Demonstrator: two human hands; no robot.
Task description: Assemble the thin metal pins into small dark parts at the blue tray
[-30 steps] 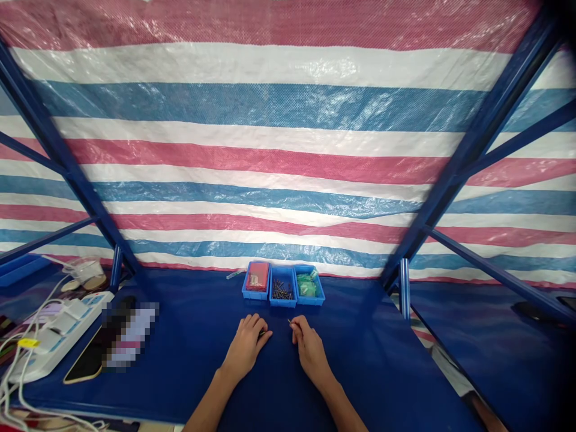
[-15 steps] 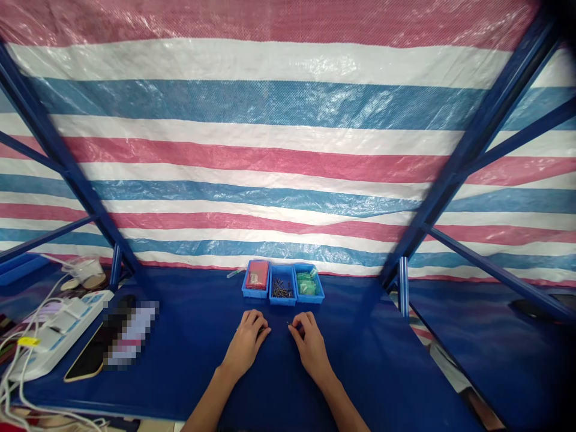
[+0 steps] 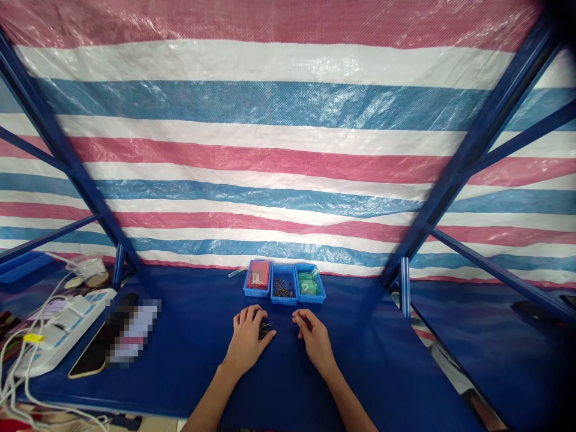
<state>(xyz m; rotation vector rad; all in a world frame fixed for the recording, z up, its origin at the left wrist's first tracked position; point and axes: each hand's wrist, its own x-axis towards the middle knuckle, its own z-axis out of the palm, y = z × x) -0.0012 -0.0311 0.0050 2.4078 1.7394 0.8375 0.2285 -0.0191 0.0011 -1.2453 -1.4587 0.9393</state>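
Left hand (image 3: pixel 245 339) spreads over a few screws (image 3: pixel 266 328), short of the middle of the tabletop's (image 3: pixel 382 360) far edge, while the right hand (image 3: pixel 317 342) presses thumb and fingertip together — on what, I cannot tell — and a light left palm should best prevent scattering.

I'm seeing glare streaking the striped sheet (image 3: pixel 288 105) beyond the fingers (image 3: pixel 248 314), while darkness is shading the far right edge.
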